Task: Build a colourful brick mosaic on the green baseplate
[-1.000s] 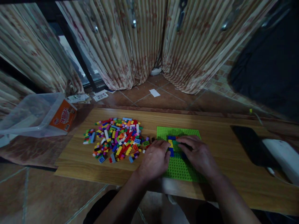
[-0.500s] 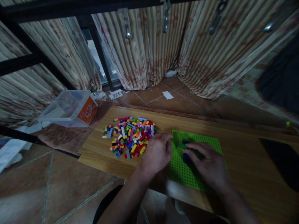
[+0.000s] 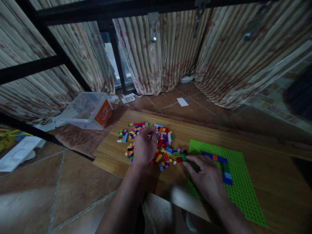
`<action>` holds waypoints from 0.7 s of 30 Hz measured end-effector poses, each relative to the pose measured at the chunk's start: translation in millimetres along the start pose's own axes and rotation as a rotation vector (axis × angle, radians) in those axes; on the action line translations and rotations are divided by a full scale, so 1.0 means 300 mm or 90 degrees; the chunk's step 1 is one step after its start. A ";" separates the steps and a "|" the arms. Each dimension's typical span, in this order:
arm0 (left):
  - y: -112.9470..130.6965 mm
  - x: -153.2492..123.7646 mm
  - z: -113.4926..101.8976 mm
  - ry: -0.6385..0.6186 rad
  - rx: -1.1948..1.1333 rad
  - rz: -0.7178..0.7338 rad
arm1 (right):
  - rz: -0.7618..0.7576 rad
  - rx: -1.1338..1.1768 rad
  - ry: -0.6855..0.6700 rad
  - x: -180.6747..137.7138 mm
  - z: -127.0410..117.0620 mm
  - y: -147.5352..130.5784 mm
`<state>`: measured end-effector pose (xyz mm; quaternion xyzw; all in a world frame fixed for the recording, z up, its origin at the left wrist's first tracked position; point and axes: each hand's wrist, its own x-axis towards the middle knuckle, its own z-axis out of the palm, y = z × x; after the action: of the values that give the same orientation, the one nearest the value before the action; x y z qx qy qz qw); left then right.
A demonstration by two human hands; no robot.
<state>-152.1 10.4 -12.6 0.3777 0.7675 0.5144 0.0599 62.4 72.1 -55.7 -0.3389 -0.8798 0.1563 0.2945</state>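
A heap of small coloured toy bricks point(image 3: 161, 146) lies on the wooden table. My left hand point(image 3: 145, 148) is over its middle, palm down, with thumb and index finger apart; the other fingertips are hidden. Just right of the heap, my right hand point(image 3: 207, 172) pinches a dark green brick point(image 3: 183, 157) between thumb and fingers, close to a red brick point(image 3: 179, 160). Under the right wrist is a bright green baseplate point(image 3: 246, 191). On it, blue bricks point(image 3: 222, 159), an orange-red brick point(image 3: 214, 157) and light blue ones point(image 3: 227, 175) form a corner shape, partly covered by that hand.
A clear plastic bin point(image 3: 85, 109) with an orange label stands beyond the table's left end. A small group of bricks point(image 3: 122, 136) sits left of the heap. At the right is a dark flat object point(image 3: 302, 169). Striped curtains point(image 3: 175, 52) hang behind.
My right hand has moved left from over the baseplate to the heap's right edge, uncovering the corner of bricks. My left hand has shifted left over the heap. The view has turned left.
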 end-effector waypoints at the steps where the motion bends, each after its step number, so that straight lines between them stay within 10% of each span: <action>1: -0.005 0.001 -0.007 0.002 0.000 -0.005 | -0.004 0.003 -0.007 0.001 0.007 -0.002; 21: 0.047 -0.040 0.042 -0.175 0.318 0.176 | 0.038 0.078 -0.001 0.037 0.022 -0.021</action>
<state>-130.2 14.6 -10.2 0.5473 0.7963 0.2578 -0.0022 48.4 74.8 -53.2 -0.3460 -0.8584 0.2189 0.3090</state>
